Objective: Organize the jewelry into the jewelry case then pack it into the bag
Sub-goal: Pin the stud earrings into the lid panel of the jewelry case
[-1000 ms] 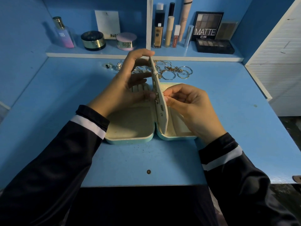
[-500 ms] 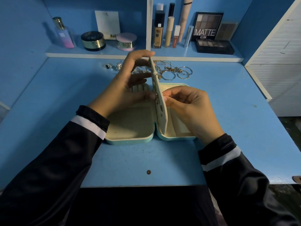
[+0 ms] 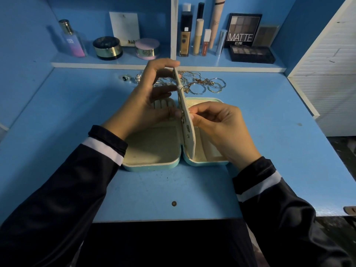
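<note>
A mint-green jewelry case (image 3: 154, 166) lies open on the blue desk, cream lining up. Its cream middle panel (image 3: 187, 132) stands upright between the two halves, with small earrings fixed along it. My left hand (image 3: 146, 105) holds the panel's top edge with the fingertips and presses its left face with the thumb. My right hand (image 3: 217, 126) pinches something tiny against the panel's right face; I cannot make out what it is. Behind the case lies a heap of jewelry (image 3: 204, 83): hoops, chains and rings. No bag is in view.
A low shelf (image 3: 173, 64) runs along the back with a perfume bottle (image 3: 72, 39), two round jars, tall cosmetic tubes (image 3: 198, 35) and eyeshadow palettes (image 3: 250, 53). A white slatted panel (image 3: 327, 74) bounds the desk on the right. A single ring (image 3: 126, 78) lies left of the heap.
Almost nothing has changed. My right hand's fingertips have shifted slightly at the panel's face; the left hand and the case have stayed put.
</note>
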`<action>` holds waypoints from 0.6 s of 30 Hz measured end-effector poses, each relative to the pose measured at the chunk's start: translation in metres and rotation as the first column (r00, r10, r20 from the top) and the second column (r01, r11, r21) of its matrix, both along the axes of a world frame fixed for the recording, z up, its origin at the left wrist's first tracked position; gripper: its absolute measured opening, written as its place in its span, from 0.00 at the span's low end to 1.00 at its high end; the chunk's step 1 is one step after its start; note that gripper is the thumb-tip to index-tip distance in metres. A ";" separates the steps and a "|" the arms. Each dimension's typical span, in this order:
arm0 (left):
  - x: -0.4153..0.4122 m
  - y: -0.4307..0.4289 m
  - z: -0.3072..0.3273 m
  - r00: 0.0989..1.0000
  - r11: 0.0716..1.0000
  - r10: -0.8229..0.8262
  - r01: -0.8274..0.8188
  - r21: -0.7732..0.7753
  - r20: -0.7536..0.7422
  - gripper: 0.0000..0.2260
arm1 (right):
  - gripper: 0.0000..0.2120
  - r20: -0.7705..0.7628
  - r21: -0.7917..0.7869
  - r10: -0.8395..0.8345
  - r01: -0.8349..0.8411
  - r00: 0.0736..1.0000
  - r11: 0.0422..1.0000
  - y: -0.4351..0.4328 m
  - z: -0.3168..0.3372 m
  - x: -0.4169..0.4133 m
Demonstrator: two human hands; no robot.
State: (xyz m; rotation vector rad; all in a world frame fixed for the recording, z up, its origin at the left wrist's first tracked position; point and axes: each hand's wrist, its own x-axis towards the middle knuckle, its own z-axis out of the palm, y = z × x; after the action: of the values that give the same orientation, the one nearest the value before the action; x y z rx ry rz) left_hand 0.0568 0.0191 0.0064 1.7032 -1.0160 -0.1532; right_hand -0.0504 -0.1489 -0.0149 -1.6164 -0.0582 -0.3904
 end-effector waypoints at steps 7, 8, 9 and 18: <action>0.000 0.001 0.003 1.000 1.000 0.001 -0.001 0.008 -0.031 0.34 | 0.06 -0.008 -0.008 0.048 -0.048 0.999 0.999 -0.002 0.001 -0.002; 0.000 0.002 0.003 0.999 1.000 0.001 0.000 0.009 -0.034 0.35 | 0.05 -0.011 -0.002 0.045 -0.045 0.999 0.999 -0.003 0.001 -0.002; -0.001 0.002 0.003 0.999 1.000 0.000 0.000 0.008 -0.038 0.35 | 0.04 -0.012 -0.002 0.040 -0.040 0.999 0.999 -0.003 0.002 -0.003; -0.001 0.002 0.001 0.999 1.000 0.001 0.000 0.002 -0.052 0.34 | 0.01 0.017 -0.180 -0.004 0.007 1.000 0.984 -0.002 0.003 -0.004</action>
State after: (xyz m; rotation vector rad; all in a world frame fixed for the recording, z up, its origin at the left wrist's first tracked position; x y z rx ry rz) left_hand 0.0559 0.0214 0.0077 1.6932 -0.9774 -0.1971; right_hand -0.0546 -0.1504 -0.0122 -1.7923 -0.1043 -0.4124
